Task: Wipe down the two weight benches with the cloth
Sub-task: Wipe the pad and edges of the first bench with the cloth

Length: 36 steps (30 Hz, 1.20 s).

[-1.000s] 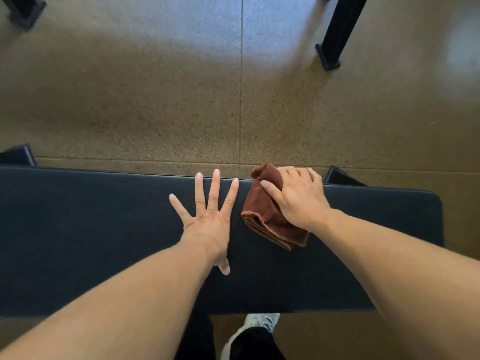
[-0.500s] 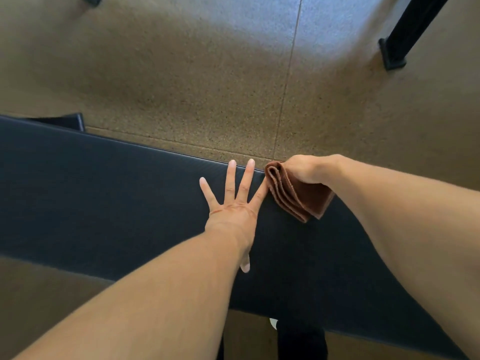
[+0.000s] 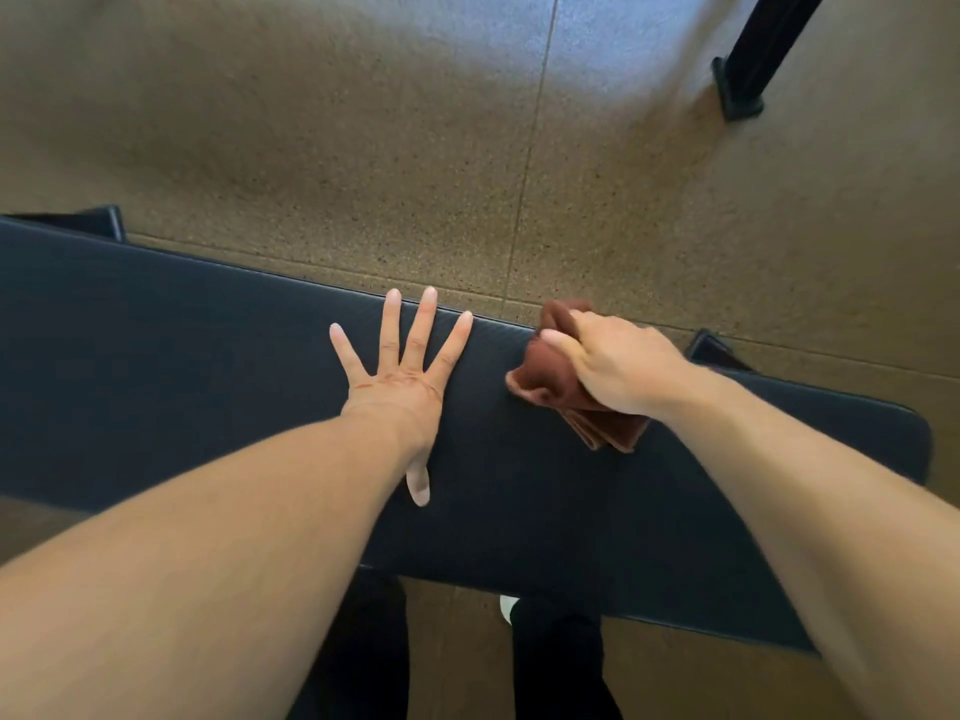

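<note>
A dark padded weight bench point(image 3: 182, 366) runs across the view from left to lower right. My left hand point(image 3: 402, 374) lies flat on its pad with the fingers spread, holding nothing. To its right, my right hand point(image 3: 618, 366) is closed on a folded brown cloth point(image 3: 550, 376) and presses it onto the pad near the far edge. The cloth's far corner sticks up past the bench edge. Only one bench is in view.
A speckled tan floor point(image 3: 363, 148) with tile seams lies beyond the bench. A black metal post with a foot point(image 3: 743, 90) stands at the upper right. Black bench feet show at the left point(image 3: 98, 223) and right point(image 3: 714, 350). My legs and a white shoe are below the bench.
My right hand slid the cloth to the left along the far edge, close to my left fingers, then back to the right. My left hand stayed flat on the pad.
</note>
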Available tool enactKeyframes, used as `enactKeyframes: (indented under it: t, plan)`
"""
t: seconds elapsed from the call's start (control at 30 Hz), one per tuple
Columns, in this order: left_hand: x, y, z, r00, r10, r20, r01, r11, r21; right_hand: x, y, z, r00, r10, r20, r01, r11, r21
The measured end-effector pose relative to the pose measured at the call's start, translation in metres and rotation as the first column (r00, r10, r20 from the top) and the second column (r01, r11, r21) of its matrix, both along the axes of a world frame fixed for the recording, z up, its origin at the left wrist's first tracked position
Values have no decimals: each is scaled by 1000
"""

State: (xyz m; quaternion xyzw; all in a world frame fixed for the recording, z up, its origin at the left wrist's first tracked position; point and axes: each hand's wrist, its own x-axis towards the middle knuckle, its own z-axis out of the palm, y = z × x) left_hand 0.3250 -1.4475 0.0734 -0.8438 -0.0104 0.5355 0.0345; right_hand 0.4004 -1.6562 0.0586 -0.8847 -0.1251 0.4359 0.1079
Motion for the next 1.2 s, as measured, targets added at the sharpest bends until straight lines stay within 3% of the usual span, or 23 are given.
enactKeyframes:
  t: [0.2,0.4,0.53,0.63,0.73,0.87,1.03,1.2]
  plan:
    - [-1,-1,0,1000,-6,1,6,1000,23,-27,69,-17,945,-23,327,-6,996,88]
    - [-1,-14,22,999,53,5,-53,999,4,-22,11,-3,967,-12,256,-19,993,120]
    - [9,-57,29,949,313,44,-308,947,-86,-24,-87,11,966,-88,245,95,995,-15]
    - [10,-99,21,965,259,43,-250,958,-143,-21,-160,13,954,-173,246,215,965,-152]
    - [7,-119,7,959,281,27,-278,958,-73,-23,-185,9,941,-202,271,259,946,-194]
    - [10,-121,4,947,321,-1,-321,947,-14,-35,-151,-3,895,-197,400,245,967,-71]
    - [14,-125,7,946,324,-18,-324,946,18,-43,-60,-14,915,-172,366,141,984,110]
    - [14,-127,8,950,312,-26,-311,949,50,-44,-51,-23,890,-43,455,41,999,14]
